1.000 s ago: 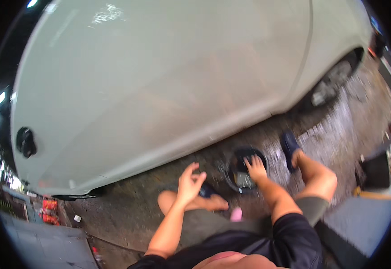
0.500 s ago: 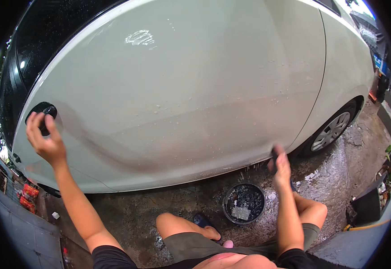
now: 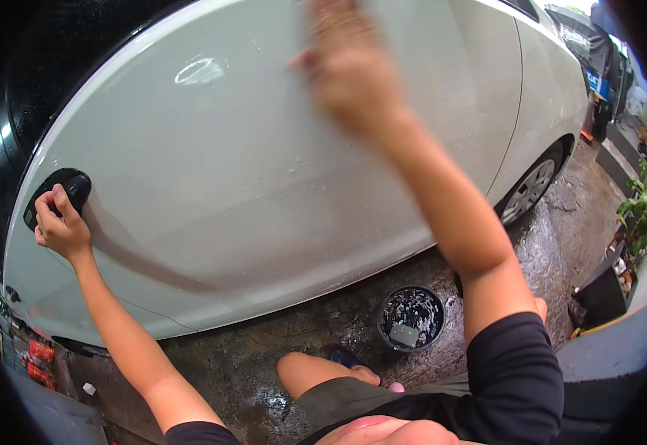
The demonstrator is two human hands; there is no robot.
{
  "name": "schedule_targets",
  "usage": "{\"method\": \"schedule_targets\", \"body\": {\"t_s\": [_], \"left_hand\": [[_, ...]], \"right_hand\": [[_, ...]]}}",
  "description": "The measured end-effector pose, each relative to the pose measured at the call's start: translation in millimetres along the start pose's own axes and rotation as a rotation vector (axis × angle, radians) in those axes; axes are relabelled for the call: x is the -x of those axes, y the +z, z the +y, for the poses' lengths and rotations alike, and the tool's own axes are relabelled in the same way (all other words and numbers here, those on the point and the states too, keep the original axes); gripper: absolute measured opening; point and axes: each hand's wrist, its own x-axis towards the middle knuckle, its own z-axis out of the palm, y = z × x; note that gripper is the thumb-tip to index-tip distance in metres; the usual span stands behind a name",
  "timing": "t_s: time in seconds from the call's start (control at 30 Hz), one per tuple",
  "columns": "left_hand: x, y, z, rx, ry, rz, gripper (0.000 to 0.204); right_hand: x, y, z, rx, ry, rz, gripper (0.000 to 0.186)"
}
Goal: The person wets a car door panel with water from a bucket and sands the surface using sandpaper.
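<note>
A white car with droplets on its panel fills most of the view. At the left, my left hand grips the black side mirror with curled fingers. My right hand, smeared by motion, reaches high on the white panel near the top centre; whatever it may hold cannot be made out. Below the car, a dark basin of water sits on wet concrete, with a pale rectangular block in it.
The car's wheel is at the right, beside a potted plant and a dark planter. Red packages and a small white cube lie at lower left. My bent knee and sandalled foot are at the bottom.
My left hand has risen from near my knees to the mirror. My right hand has left the basin, passed the sill with a dark object, and swung high up the panel.
</note>
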Motion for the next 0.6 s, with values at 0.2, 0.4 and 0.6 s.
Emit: {"method": "schedule_targets", "body": {"t_s": [0.2, 0.4, 0.6], "left_hand": [[-0.6, 25.3, 0.3, 0.003, -0.060, 0.162, 0.041], [4.3, 11.4, -4.2, 0.183, -0.057, 0.121, 0.038], [5.8, 20.9, -2.5, 0.072, -0.038, 0.119, 0.037]], "right_hand": [[-12.5, -26.6, 32.7, 0.289, 0.263, 0.002, 0.062], [-14.2, -34.9, 30.7, 0.322, 0.364, -0.005, 0.063], [-19.8, -16.9, 28.7, 0.272, 0.372, 0.075, 0.063]]}}
